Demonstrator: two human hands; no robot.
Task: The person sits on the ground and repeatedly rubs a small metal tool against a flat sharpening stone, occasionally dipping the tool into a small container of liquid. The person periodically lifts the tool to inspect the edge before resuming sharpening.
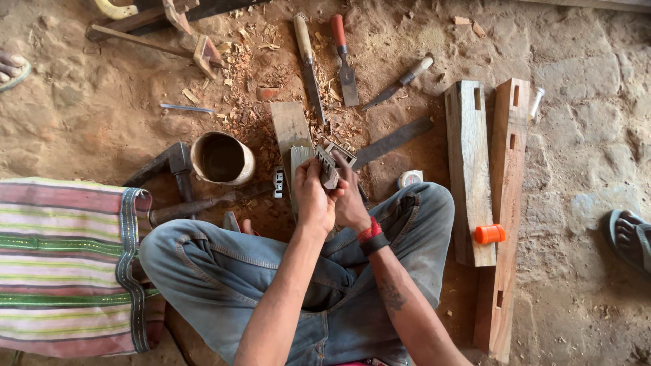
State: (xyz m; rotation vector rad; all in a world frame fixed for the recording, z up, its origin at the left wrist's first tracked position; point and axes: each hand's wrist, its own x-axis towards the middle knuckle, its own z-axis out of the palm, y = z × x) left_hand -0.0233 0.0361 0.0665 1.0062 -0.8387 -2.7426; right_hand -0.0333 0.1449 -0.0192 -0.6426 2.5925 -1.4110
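Note:
I sit cross-legged in blue jeans on a dirt floor. Both hands meet in front of my knees around a small grey metal tool [329,166]. My left hand [312,195] wraps it from the left. My right hand [351,203], with a red and black band at the wrist, grips it from the right with fingers up along its side. The tool is held just above a pale wooden board [290,129] lying on the ground. Part of the tool is hidden by my fingers.
Three chisels [309,64] [346,64] [400,80] lie among wood chips ahead. A flat dark blade [393,140], a tape measure [409,178], two mortised beams [468,169] [507,203] with an orange cap [489,234], a round pot [222,158], a hammer [178,166], a striped cloth [64,264].

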